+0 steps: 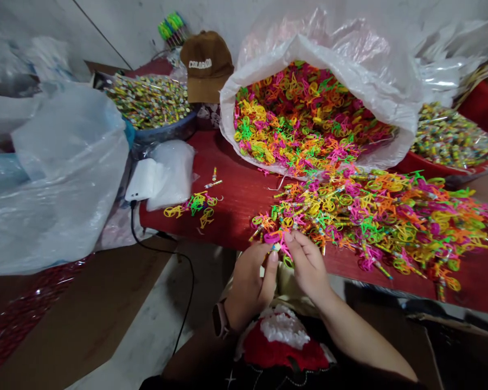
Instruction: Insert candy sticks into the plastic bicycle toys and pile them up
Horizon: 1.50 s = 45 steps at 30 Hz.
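Just over the front edge of the red table, my left hand [248, 276], with a watch on its wrist, is closed on a short patterned stick [276, 246]; its pale end shows by my thumb. My right hand [309, 265] pinches a pink plastic piece [283, 245] close to that end. Whether stick and piece are joined I cannot tell. Right beside my fingers begins a large pile of neon plastic pieces on patterned sticks [350, 211], spreading to the right. A small group of loose plastic pieces [197, 203] lies to the left.
Behind the pile a big white plastic bag [231, 108] gapes, full of neon pieces. A blue basin [166, 130] at the back left and a red basin [427, 162] at the right hold patterned sticks. A brown cap [207, 59], a white power bank [140, 181] and its black cable [191, 271] are nearby.
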{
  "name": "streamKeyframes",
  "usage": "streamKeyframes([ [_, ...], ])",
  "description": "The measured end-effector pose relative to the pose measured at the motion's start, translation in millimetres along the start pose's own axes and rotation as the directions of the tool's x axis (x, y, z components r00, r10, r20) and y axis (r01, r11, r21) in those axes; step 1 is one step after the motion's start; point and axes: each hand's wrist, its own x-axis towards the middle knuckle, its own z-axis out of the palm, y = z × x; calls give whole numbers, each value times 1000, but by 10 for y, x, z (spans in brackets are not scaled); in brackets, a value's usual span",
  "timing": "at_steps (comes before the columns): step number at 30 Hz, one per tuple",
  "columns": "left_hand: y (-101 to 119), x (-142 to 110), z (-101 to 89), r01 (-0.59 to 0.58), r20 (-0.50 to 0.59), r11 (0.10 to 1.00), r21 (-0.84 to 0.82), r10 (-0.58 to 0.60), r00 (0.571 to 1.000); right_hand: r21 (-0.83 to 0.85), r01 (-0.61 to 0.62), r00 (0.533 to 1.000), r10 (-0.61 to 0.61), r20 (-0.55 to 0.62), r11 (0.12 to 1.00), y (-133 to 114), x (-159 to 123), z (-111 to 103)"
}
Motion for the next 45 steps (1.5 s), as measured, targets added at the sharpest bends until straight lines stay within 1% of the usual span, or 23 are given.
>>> streamKeyframes([
  [4, -22, -16, 9, -87, -1, 993, 86, 87, 996, -105, 93, 991, -102, -91, 990, -3, -52, 66],
  [6, -41, -25, 8, -106, 12, 989, 99, 105, 994, -156, 126, 985, -142, -94, 980, 12, -75, 109],
  [9, -77, -52, 17, -106, 33, 992, 70, 104, 994, -214, 155, 981, -175, -81, 965, 48, -76, 154],
  [12, -138, -76, 24, -39, 41, 999, 35, 37, 998, -284, 180, 981, -192, -14, 942, 31, 29, 116],
  [14, -219, -44, -15, 15, 70, 1000, 18, -16, 997, -351, 206, 978, -203, 47, 914, -50, 184, 18],
  [16, -360, 72, -115, 61, 75, 997, 50, -64, 995, -446, 226, 973, -222, 61, 866, -176, 398, -126],
  [17, -459, 170, -186, 87, 52, 992, 95, -92, 994, -505, 229, 971, -230, 61, 833, -244, 516, -202],
  [19, -713, 444, -342, 181, -67, 948, 261, -169, 983, -649, 231, 972, -196, 127, 725, -368, 745, -327],
  [20, -861, 611, -418, 229, -94, 907, 355, -209, 973, -730, 233, 972, -149, 179, 642, -417, 846, -366],
  [21, -1016, 789, -484, 281, -106, 848, 450, -261, 959, -811, 233, 972, -95, 216, 537, -458, 933, -386],
  [23, -1319, 1142, -576, 371, -94, 705, 605, -400, 912, -932, 215, 976, -24, 217, 292, -527, 1068, -367],
  [24, -1454, 1300, -599, 401, -59, 618, 676, -497, 866, -962, 198, 980, -26, 196, 188, -562, 1124, -335],
  [25, -1571, 1439, -606, 396, -15, 550, 736, -572, 820, -976, 187, 982, -49, 183, 115, -602, 1181, -291],
  [26, -1669, 1554, -599, 397, -6, 527, 752, -596, 803, -979, 193, 979, -80, 187, 72, -648, 1249, -241],
  [28, -1803, 1716, -549, 390, 10, 504, 770, -621, 784, -968, 247, 962, -136, 239, 46, -752, 1444, -133],
  [30, -1866, 1808, -471, 387, 8, 497, 777, -623, 782, -954, 299, 943, -157, 292, 26, -846, 1743, -35],
  [31, -1876, 1838, -428, 385, 7, 491, 782, -624, 781, -953, 304, 943, -146, 299, 10, -877, 1926, 4],
  [32, -1876, 1862, -385, 382, 7, 487, 786, -624, 782, -954, 299, 946, -126, 297, -7, -893, 2121, 33],
  [35, -1832, 1909, -268, 364, 17, 493, 790, -612, 791, -978, 207, 977, -39, 208, -23, -846, 2660, 70],
  [37, -1787, 1914, -203, 343, 34, 510, 789, -594, 804, -982, 188, 982, 2, 188, -17, -764, 2895, 72],
  [40, -1732, 1869, -130, 297, 72, 544, 785, -556, 828, -979, 202, 979, 16, 202, -15, -642, 3017, 70],
  [42, -1720, 1812, -108, 261, 106, 570, 779, -531, 841, -980, 200, 980, -8, 200, -14, -596, 2985, 62],
  [45, -1741, 1727, -124, 213, 163, 613, 761, -498, 852, -980, 199, 978, -60, 199, -4, -604, 2861, 22],
])
